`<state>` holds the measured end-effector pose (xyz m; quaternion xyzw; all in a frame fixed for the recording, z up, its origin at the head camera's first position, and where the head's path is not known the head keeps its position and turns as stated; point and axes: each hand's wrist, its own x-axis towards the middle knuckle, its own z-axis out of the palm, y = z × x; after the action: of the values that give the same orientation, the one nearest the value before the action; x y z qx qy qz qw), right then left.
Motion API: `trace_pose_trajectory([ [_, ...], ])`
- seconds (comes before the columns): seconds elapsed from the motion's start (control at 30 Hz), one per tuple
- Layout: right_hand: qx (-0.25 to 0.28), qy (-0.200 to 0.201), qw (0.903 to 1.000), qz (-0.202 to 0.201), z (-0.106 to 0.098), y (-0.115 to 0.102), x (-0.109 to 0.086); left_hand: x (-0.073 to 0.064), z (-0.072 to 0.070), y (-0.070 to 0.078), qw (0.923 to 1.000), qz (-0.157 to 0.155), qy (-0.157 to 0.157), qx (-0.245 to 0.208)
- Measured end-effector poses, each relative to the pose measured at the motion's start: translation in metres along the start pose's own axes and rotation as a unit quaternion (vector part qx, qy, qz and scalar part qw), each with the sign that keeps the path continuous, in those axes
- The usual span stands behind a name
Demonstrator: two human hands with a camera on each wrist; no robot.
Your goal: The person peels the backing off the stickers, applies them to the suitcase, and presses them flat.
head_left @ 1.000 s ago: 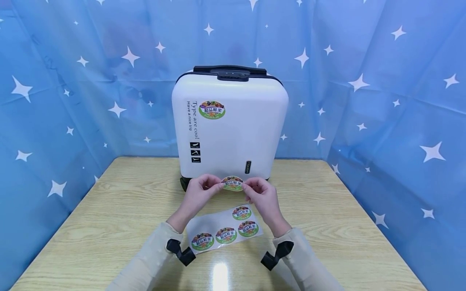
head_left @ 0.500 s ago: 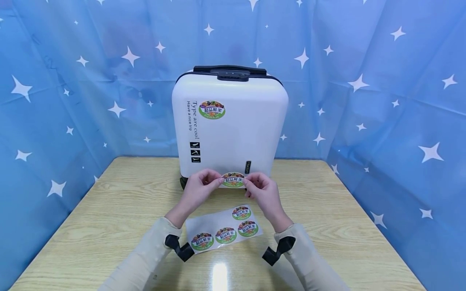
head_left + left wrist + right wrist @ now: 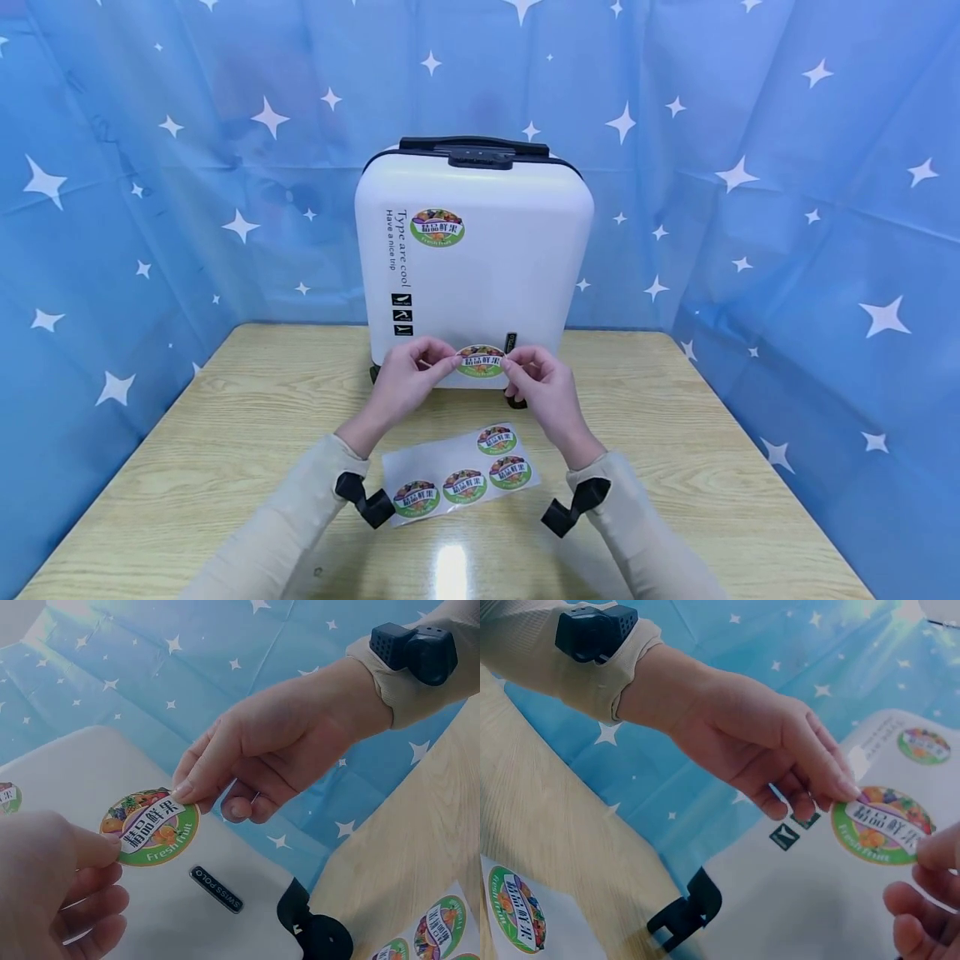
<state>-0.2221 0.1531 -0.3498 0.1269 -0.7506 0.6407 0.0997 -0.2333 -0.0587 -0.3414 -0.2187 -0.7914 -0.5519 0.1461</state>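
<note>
An oval fruit sticker [image 3: 481, 362] with a green lower rim is stretched between both hands, in front of the lower part of a white suitcase [image 3: 495, 267]. My left hand [image 3: 405, 383] pinches its left edge between thumb and finger. At the opposite edge my right hand [image 3: 546, 392] pinches it the same way. In the left wrist view the sticker [image 3: 150, 827] lies flat between the fingertips, with the suitcase shell behind it; whether it touches the shell I cannot tell. A matching sticker [image 3: 437, 227] is on the suitcase's upper left.
A white backing sheet [image 3: 431, 457] with several more oval stickers lies on the wooden table [image 3: 675, 467], below the hands. The suitcase stands upright at the table's back, before a blue star-patterned curtain [image 3: 750, 100]. Black wheels [image 3: 324, 934] show at its bottom.
Both hands have moved forward and slightly up with the sticker, from the suitcase's bottom edge to in front of its lower face. The sheet and suitcase have stayed in place.
</note>
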Motion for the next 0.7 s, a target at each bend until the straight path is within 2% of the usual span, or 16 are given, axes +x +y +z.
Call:
trace_pose_trajectory([
  [0.3,0.005,-0.008,0.9998,-0.016,-0.002,-0.012,0.004,0.005,-0.005,0.008,0.9998,0.021,0.001,0.006],
  [0.53,-0.002,-0.019,0.9978,-0.063,-0.004,-0.038,0.001,0.014,-0.008,0.017,0.9991,0.039,0.002,0.015],
  [0.7,0.005,-0.016,0.9968,-0.078,-0.006,-0.044,0.004,0.019,-0.01,0.025,0.999,0.042,-0.004,0.013],
])
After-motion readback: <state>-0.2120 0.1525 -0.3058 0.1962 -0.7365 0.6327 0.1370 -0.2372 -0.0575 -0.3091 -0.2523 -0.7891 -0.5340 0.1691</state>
